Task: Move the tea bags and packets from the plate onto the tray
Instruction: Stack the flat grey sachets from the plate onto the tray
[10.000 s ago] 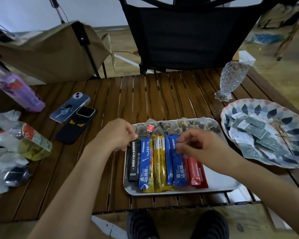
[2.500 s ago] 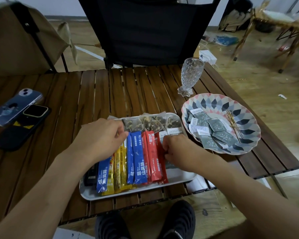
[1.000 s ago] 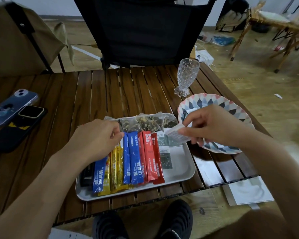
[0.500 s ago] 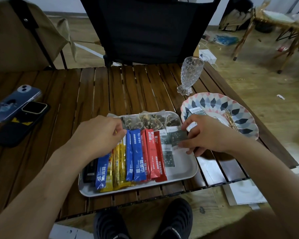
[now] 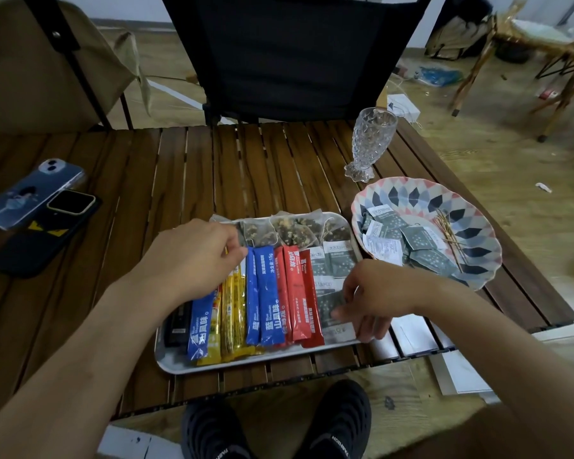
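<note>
A white tray [image 5: 176, 364] lies in front of me. It holds a row of coloured stick packets [image 5: 265, 293], mesh tea bags [image 5: 292, 230] along its far edge, and grey-green packets [image 5: 337, 263] on its right side. My left hand [image 5: 193, 256] sits on the top ends of the yellow and blue sticks with its fingers curled over them. My right hand [image 5: 375, 293] pinches a grey-green packet [image 5: 328, 303] low over the tray's near right corner. To the right, the patterned plate [image 5: 411, 190] holds several more grey-green packets [image 5: 418, 238].
A crystal glass [image 5: 371, 140] stands behind the plate. Two phones [image 5: 44, 207] lie at the table's left. Wooden sticks [image 5: 448, 230] lie on the plate. A black chair [image 5: 289, 54] stands behind the table, and white paper [image 5: 461, 372] lies below its near right edge.
My right hand took a grey-green packet from the plate and brought it down over the tray's near right part. My left hand stayed on the sticks.
</note>
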Demonstrator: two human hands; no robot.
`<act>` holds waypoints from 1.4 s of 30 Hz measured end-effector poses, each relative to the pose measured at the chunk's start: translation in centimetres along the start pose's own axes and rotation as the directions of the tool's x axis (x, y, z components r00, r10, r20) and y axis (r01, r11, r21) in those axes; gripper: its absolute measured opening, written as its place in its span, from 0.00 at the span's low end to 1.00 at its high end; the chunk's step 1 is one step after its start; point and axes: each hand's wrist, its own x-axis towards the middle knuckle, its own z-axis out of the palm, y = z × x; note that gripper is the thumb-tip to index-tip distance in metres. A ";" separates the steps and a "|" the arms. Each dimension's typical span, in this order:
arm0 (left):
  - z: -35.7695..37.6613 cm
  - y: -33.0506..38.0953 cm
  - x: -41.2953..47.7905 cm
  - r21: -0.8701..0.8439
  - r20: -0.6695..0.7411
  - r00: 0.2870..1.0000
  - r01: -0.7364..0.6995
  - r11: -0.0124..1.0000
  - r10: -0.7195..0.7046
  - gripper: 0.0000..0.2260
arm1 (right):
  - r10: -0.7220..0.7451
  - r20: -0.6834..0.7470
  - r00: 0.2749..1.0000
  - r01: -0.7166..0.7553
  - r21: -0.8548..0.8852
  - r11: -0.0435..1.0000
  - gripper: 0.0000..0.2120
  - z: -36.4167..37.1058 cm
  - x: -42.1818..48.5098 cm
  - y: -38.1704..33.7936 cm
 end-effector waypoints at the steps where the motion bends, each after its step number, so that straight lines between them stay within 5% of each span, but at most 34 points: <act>1: 0.0 0.0 0.0 0.001 0.001 1.000 0.001 1.000 -0.001 0.11 | 0.002 -0.004 1.000 -0.002 -0.010 1.000 0.14 0.2 0.2 0.0; 16: 0.1 -0.3 0.0 0.010 0.011 1.000 0.009 1.000 -0.009 0.11 | -0.038 -0.192 0.981 -0.010 -0.241 0.970 0.20 -0.4 0.4 -0.1; 24: 0.1 0.1 0.0 0.032 0.008 1.000 0.003 0.999 -0.003 0.11 | -0.128 -0.674 0.727 -0.095 -0.283 0.954 0.12 -7.0 0.3 4.6; 28: 0.0 0.4 0.0 0.026 0.023 1.000 0.000 1.000 0.000 0.10 | -0.205 -0.574 0.793 -0.031 -0.374 0.927 0.22 -7.6 1.6 6.0; 33: 0.1 0.5 0.2 0.030 0.023 1.000 -0.007 1.000 0.007 0.10 | -0.275 -0.543 0.794 0.017 -0.431 0.902 0.14 -7.6 2.1 6.1; 42: 0.2 0.4 0.2 0.014 0.028 1.000 -0.003 1.000 0.002 0.10 | -0.236 -0.633 0.737 0.086 -0.258 0.962 0.10 -7.8 -0.7 4.8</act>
